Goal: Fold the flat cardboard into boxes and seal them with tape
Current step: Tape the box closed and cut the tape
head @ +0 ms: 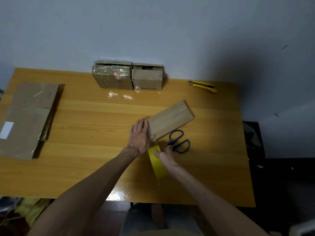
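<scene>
Wooden table (pixel 85 125), left hand (pixel 140 135) flat on folded cardboard (pixel 172 119), right hand (pixel 167 157) pinching yellow tape (pixel 160 169)

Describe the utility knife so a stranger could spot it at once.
Find the wooden table and look to its far right corner, by the wall. The utility knife lies flat there on its own. It is slim, yellow and black, unlike the blue-handled scissors closer to the front edge.
</scene>
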